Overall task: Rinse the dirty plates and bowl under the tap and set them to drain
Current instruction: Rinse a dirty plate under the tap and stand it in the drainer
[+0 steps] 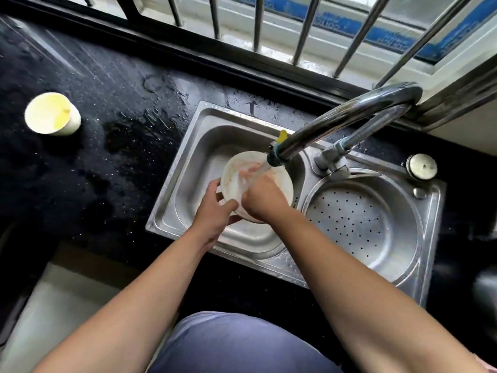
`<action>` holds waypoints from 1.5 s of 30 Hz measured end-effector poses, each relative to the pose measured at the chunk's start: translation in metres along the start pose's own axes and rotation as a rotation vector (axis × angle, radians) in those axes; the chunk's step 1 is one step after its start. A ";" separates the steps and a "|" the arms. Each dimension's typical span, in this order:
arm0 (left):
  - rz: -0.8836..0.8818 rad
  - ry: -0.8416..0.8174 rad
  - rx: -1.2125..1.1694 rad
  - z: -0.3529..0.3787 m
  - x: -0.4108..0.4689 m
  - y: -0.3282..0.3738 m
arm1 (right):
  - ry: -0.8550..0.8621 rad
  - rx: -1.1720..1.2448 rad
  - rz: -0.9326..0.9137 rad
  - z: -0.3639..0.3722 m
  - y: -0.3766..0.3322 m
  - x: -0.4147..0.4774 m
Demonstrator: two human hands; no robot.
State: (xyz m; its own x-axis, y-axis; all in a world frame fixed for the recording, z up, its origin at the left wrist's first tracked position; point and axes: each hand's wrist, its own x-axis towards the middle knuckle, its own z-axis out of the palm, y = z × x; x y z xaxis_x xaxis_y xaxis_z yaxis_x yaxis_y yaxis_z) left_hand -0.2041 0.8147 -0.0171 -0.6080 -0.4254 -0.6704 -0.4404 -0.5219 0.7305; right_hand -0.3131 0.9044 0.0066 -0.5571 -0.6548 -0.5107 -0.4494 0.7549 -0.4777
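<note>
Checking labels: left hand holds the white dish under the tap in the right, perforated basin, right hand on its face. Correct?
Wrong basin. Head view: the left hand holds the white dish under the tap in the left, plain basin, right hand on its face. The perforated basin on the right holds no dish.

White plate (234, 181) (orange-streaked); black counter (80, 162)

Right grip (262, 196) fingertips blurred under water stream (260, 170). Near rim of white dish (234, 181) hidden behind left grip (215, 211) and right grip; plate or bowl unclear. Blue window label (390, 36) unreadable. Dark object (487, 289) cut off at right edge, blurred.
</note>
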 end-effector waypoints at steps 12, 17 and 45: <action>-0.002 0.011 0.074 -0.006 0.008 -0.004 | -0.143 0.065 -0.072 0.017 0.002 0.004; -0.029 0.099 0.024 -0.021 0.016 -0.002 | -0.322 0.056 0.011 0.028 0.025 -0.017; -0.058 0.068 0.083 -0.007 0.016 0.001 | -0.281 0.273 0.032 0.026 0.000 0.027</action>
State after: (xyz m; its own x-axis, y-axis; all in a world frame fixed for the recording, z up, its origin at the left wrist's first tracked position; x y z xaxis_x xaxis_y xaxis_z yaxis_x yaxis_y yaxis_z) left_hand -0.2097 0.8028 -0.0281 -0.5353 -0.4468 -0.7168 -0.5282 -0.4852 0.6968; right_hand -0.3099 0.8858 -0.0250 -0.3374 -0.6443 -0.6863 -0.2119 0.7624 -0.6115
